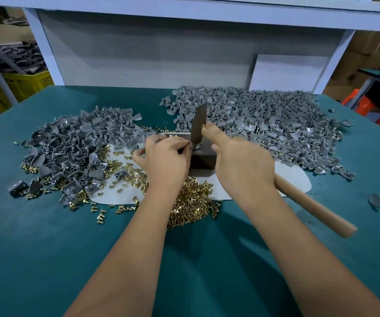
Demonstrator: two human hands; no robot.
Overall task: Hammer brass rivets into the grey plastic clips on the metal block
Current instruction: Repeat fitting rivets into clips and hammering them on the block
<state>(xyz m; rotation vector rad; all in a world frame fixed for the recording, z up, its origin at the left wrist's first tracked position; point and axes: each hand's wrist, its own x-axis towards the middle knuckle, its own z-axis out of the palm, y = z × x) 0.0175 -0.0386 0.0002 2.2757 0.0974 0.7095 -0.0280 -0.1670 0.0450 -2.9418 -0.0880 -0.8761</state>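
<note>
Work is in mid-cycle; the left hand [166,156] pinches a clip on top of the metal block [203,160], fingers curled tight around it, while the right hand [241,165] grips the hammer [198,124] close under its head, the striking face down at the clip. Judged from the layout, the darker heap of clips [70,147] on the left, mixed with brass, is likely finished stock; the larger pale grey pile [264,124] on the right appears untreated, so the greater part of the job remains. Loose rivets [191,202] lie heaped just in front of the block on the white mat [294,177]. The clip and its rivet are hidden behind fingers and hammer head; whether the rivet is seated cannot be told; the hammer handle is blurred.
</note>
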